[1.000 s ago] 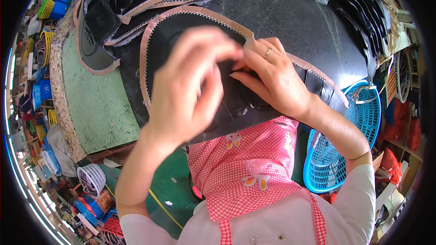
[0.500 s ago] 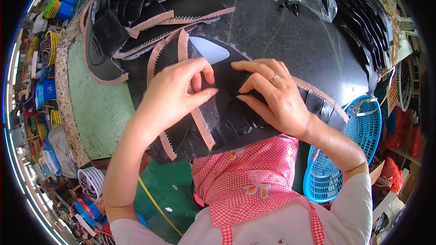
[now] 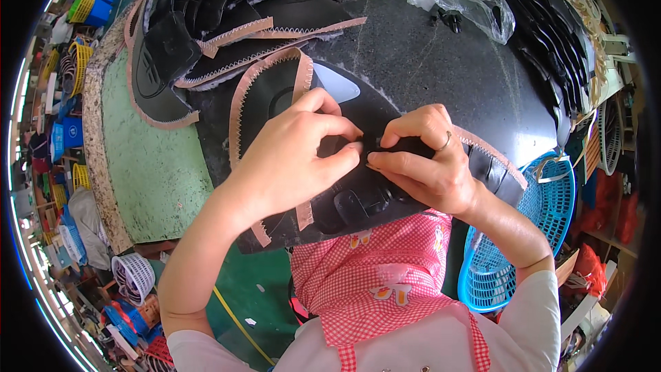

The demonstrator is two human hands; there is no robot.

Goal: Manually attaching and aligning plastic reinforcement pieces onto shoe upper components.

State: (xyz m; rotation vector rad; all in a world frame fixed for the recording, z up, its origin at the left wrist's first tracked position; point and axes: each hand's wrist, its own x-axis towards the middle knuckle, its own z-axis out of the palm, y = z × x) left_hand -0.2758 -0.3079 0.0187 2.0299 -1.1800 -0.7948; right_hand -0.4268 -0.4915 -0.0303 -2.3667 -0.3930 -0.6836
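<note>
At the middle of the work surface, my left hand (image 3: 292,151) and my right hand (image 3: 437,162) come close together. Thumb and forefinger of each are pinched on a small black piece (image 3: 372,140), mostly covered by the fingertips. Beneath them lies a black leather-like shoe upper (image 3: 361,201). A tan strip with zigzag stitching (image 3: 236,120) curves along its left side, and another tan edging (image 3: 492,150) runs on the right. Just beyond my left fingers lies a pale, rounded, flat piece (image 3: 335,83). A ring is on my right hand.
Stitched black uppers (image 3: 169,48) pile up at the far left, and more black pieces (image 3: 551,41) are stacked at the far right. A clear plastic bag (image 3: 468,0) sits at the back. The blue basket (image 3: 492,282) stands low beside my right arm. The green tabletop (image 3: 162,179) ends at left.
Both hands have drawn together, the left moving right, and their fingertips have closed into pinches on the small black piece. The upper's left part with its tan strip has shifted slightly right.
</note>
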